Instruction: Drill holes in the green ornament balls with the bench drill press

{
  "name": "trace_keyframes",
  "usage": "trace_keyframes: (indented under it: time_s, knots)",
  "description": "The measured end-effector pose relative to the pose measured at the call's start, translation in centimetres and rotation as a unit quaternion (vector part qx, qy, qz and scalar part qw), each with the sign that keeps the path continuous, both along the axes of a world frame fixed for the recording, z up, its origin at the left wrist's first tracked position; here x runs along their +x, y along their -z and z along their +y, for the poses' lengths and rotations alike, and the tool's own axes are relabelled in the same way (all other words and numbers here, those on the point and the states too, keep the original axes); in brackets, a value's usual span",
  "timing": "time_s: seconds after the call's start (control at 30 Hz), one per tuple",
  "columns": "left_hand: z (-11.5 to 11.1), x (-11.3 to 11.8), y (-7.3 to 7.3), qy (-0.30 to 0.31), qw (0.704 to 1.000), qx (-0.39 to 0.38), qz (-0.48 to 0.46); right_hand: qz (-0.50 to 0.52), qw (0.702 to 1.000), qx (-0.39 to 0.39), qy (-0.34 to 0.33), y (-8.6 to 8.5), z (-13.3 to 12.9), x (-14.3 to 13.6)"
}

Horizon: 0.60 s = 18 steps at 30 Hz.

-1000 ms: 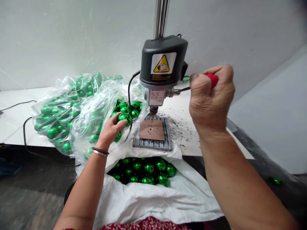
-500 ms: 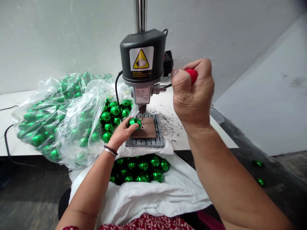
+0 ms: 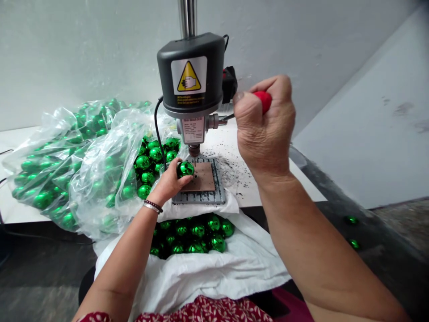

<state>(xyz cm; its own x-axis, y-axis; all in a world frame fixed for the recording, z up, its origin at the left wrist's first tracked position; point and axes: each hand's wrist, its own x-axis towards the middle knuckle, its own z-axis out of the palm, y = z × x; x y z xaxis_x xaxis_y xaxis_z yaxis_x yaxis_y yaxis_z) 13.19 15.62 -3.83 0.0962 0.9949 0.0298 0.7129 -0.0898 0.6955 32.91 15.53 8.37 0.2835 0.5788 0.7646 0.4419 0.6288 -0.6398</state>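
Between the thumb and fingers of my left hand (image 3: 170, 181) is a shiny green bauble (image 3: 186, 168). It is just left of the thin drill bit (image 3: 195, 162), above a brown board (image 3: 205, 177) with a small hole in it. The board lies on the slotted metal base (image 3: 219, 193) of a bench drill (image 3: 190, 74). My right hand (image 3: 266, 125) is wrapped around the red knob (image 3: 264, 102) of the drill's feed lever, to the right of the drill head.
A clear plastic bag (image 3: 97, 167) full of green baubles lies on the white table (image 3: 248, 167) at the left. More baubles (image 3: 197, 237) rest in a white sack (image 3: 201, 277) on my lap. Dark shavings surround the base. Two baubles lie on the floor at right.
The bauble in my left hand has turned and shifted slightly relative to the board, showing more of its side. My right hand keeps hold of the lever knob. The whole view has moved slightly.
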Motion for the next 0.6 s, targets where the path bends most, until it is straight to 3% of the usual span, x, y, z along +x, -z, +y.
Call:
trace_keyframes:
  time_s: [0.3, 0.6]
  knots:
    - [0.0, -0.1, -0.6, 0.039, 0.999, -0.009, 0.016, 0.002, 1.0, 0.016, 0.002, 0.0, 0.1, 0.0]
    - [0.9, 0.4, 0.7, 0.045, 0.998, -0.002, 0.043, -0.015, 1.0, -0.002, -0.003, -0.2, 0.0, 0.2]
